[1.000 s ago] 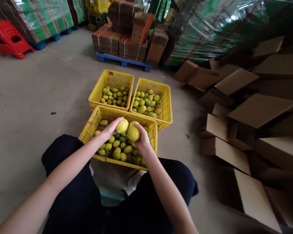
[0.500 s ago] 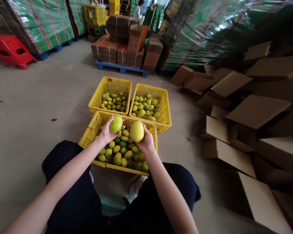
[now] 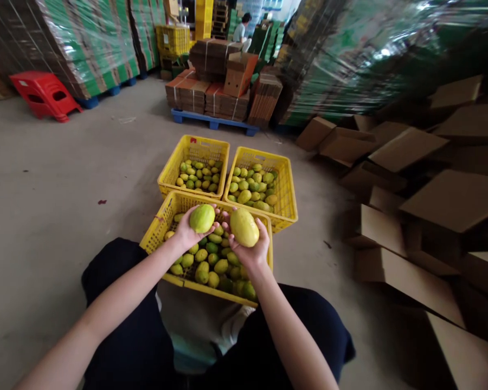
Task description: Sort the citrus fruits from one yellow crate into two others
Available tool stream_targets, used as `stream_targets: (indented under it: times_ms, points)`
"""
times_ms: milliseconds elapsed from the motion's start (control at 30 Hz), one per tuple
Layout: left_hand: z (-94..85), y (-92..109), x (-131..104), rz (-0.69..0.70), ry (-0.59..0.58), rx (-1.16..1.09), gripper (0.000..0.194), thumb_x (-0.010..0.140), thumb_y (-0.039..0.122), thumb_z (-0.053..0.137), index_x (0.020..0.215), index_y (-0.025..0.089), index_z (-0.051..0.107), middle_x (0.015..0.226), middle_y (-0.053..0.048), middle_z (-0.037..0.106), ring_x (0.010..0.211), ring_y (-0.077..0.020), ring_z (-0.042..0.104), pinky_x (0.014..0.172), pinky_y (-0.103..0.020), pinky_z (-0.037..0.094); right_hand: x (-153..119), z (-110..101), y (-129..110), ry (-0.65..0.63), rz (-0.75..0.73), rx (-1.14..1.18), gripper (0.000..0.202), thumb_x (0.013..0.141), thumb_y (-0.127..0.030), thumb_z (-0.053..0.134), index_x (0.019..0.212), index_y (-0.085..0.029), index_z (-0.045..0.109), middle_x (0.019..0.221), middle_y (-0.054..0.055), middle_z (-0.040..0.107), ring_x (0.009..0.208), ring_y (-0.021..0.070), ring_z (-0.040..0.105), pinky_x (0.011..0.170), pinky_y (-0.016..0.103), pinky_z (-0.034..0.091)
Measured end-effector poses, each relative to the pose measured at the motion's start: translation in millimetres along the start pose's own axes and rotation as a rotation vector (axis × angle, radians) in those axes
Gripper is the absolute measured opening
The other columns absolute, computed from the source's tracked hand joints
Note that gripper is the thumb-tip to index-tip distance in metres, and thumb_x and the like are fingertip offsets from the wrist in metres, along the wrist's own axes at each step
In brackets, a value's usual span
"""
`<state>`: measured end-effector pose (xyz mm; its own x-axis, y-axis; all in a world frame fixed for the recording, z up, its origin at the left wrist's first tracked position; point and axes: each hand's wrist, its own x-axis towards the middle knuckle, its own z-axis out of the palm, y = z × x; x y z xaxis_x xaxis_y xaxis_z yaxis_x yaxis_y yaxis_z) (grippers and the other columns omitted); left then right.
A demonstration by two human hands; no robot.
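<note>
Above the near yellow crate [image 3: 158,238], left hand [image 3: 187,234] cups a greenish mango [image 3: 202,218], right hand [image 3: 250,250] a yellower mango [image 3: 244,227]; both far crates at 12 o'clock [image 3: 285,189] part-filled, many fruits unsorted.

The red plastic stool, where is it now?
The red plastic stool stands on the floor at the far left of the head view, beside the wrapped green stacks.

Left hand [image 3: 187,234] holds a greenish fruit [image 3: 202,218]; right hand [image 3: 250,250] holds a yellower fruit [image 3: 244,227], palms up, over the near crate [image 3: 159,229]. Two far crates [image 3: 195,147] [image 3: 287,179] stand side by side, touching it, each part-filled with fruit. Cardboard boxes [image 3: 406,149] lie to the right.
</note>
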<state>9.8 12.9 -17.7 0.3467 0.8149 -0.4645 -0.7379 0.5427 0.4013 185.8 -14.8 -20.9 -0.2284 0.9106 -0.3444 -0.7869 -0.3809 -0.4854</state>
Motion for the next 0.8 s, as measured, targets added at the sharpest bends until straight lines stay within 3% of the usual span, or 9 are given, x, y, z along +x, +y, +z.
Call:
stream_targets:
  times_ms: [167, 367, 567, 700, 800]
  points:
    - [-5.6, 2, 5, -0.17, 0.096, -0.301, 0.05, 0.097, 0.043, 0.041, 0.129, 0.008, 0.054, 0.081, -0.011, 0.071, 0.061, -0.0158, 0.069, 0.048, -0.019, 0.056, 1, -4, 4, 0.044, 0.041, 0.003, 0.044, 0.077, -0.05, 0.054, 0.108, -0.02, 0.064, 0.104, 0.01, 0.074, 0.071, 0.0189, 0.067, 0.047, 0.024, 0.05]
    - [-2.5, 2, 9, -0.059, 0.195, -0.306, 0.047, 0.098, 0.045, 0.042, 0.123, 0.007, 0.056, 0.079, -0.012, 0.069, 0.071, -0.0186, 0.071, 0.054, -0.019, 0.059, 4, -4, 8, 0.033, 0.047, 0.042, 0.046, 0.079, -0.051, 0.053, 0.106, -0.016, 0.066, 0.1, 0.009, 0.075, 0.058, 0.0137, 0.057, 0.044, 0.023, 0.045]
    - [-5.5, 1, 19, 0.006, 0.258, -0.252, 0.04, 0.096, 0.04, 0.045, 0.118, 0.008, 0.057, 0.082, -0.013, 0.068, 0.072, -0.0188, 0.07, 0.058, -0.021, 0.06, 6, -3, 10, 0.11, 0.059, 0.034, 0.038, 0.084, -0.049, 0.053, 0.101, -0.018, 0.066, 0.098, 0.011, 0.075, 0.073, 0.0187, 0.066, 0.051, 0.026, 0.052]
    - [-8.5, 2, 21, 0.067, 0.245, -0.28, 0.036, 0.094, 0.036, 0.045, 0.115, 0.009, 0.058, 0.081, -0.012, 0.069, 0.076, -0.0204, 0.071, 0.064, -0.025, 0.062, 9, -4, 10, 0.149, 0.056, 0.015, 0.033, 0.088, -0.049, 0.057, 0.098, -0.018, 0.065, 0.092, 0.01, 0.076, 0.079, 0.0215, 0.072, 0.059, 0.029, 0.058]
    - [-8.7, 1, 17, 0.039, 0.229, -0.244, 0.034, 0.095, 0.035, 0.044, 0.113, 0.01, 0.058, 0.079, -0.011, 0.069, 0.075, -0.0209, 0.071, 0.062, -0.027, 0.062, 10, -3, 11, 0.146, 0.039, 0.025, 0.03, 0.091, -0.046, 0.059, 0.099, -0.018, 0.064, 0.087, 0.008, 0.077, 0.083, 0.0233, 0.074, 0.067, 0.033, 0.062]
